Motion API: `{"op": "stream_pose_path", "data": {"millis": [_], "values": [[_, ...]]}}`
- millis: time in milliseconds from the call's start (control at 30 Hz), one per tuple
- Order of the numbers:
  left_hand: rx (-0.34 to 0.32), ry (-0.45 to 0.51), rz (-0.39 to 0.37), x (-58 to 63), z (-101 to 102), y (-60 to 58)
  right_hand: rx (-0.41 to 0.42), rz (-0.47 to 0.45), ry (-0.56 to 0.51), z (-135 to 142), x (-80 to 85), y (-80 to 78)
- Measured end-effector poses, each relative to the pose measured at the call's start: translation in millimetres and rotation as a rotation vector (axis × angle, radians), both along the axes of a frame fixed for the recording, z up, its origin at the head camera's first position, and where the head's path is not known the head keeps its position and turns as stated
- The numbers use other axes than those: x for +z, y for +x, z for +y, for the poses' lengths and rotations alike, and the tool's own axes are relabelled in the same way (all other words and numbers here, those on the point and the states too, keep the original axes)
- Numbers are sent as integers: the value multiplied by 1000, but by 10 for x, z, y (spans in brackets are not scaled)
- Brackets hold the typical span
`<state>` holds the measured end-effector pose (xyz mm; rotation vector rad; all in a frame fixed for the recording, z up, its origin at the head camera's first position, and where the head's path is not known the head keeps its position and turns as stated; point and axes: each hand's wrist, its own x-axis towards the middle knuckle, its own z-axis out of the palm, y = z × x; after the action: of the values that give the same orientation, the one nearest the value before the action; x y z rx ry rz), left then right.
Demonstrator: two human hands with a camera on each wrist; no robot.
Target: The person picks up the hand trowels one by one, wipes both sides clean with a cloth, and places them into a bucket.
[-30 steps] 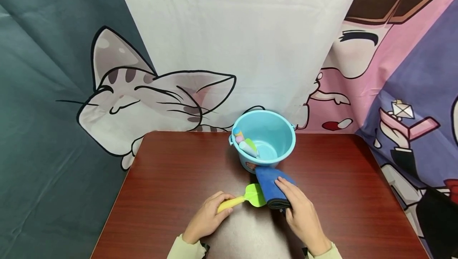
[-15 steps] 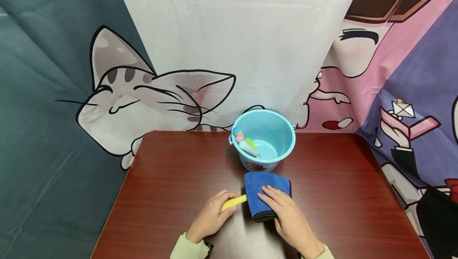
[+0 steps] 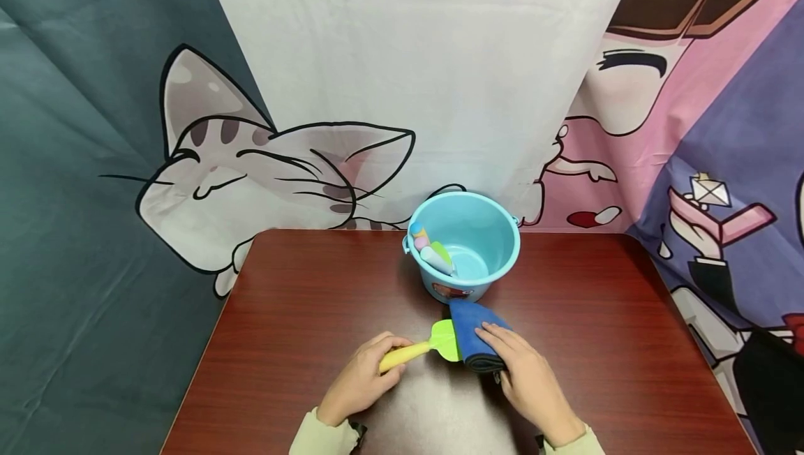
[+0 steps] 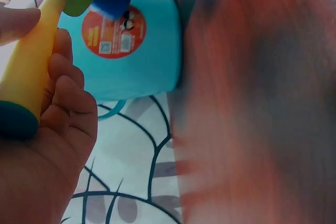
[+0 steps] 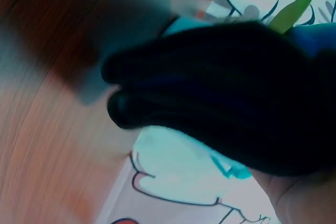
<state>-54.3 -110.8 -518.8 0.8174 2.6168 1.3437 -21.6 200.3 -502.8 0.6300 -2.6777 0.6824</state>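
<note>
My left hand [image 3: 361, 379] grips the yellow handle of a toy shovel [image 3: 405, 355], its fingers curled round it in the left wrist view. The green blade [image 3: 443, 340] points right, its far edge covered by a folded blue cloth [image 3: 472, 326] with black edging. My right hand [image 3: 537, 386] holds that cloth, fingers over its top; in the right wrist view the cloth [image 5: 210, 93] looks dark and its folded layers hide most of the hand. Both things are held above the table, just in front of a light blue bucket [image 3: 502, 270].
Inside the bucket, against its left wall, lie a pale blue piece [image 3: 436, 260], a green piece [image 3: 442, 251] and other small colored parts. The reddish-brown table [image 3: 301, 301] ends at a cloth backdrop [image 3: 440, 78] with cartoon drawings, close behind the bucket.
The cloth moved left over the green blade, covering it half a second ago, then slid back right, so most of the blade shows again. My left hand stayed nearly in place.
</note>
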Motion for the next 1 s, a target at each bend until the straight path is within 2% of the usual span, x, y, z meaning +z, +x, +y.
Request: {"op": "stream_pose_path", "data": {"millis": [233, 400, 500, 633, 767, 867, 1000], "values": [[43, -22, 66, 220, -140, -45, -125, 34, -47, 250, 25, -15], [28, 7, 136, 507, -236, -106, -219, 40, -92, 452, 69, -44], [22, 8, 211, 705, -256, -169, -292, 37, -128, 568, 87, -88], [25, -40, 312, 965, -200, -308, -388, 42, -188, 697, 107, -180], [29, -101, 380, 1159, -77, -482, -489, 47, -252, 800, 111, -302], [34, -135, 397, 1241, 28, -613, -573, 21, -319, 849, 95, -412], [44, -185, 421, 1289, 193, -771, -675, -11, -424, 888, 64, -566]]}}
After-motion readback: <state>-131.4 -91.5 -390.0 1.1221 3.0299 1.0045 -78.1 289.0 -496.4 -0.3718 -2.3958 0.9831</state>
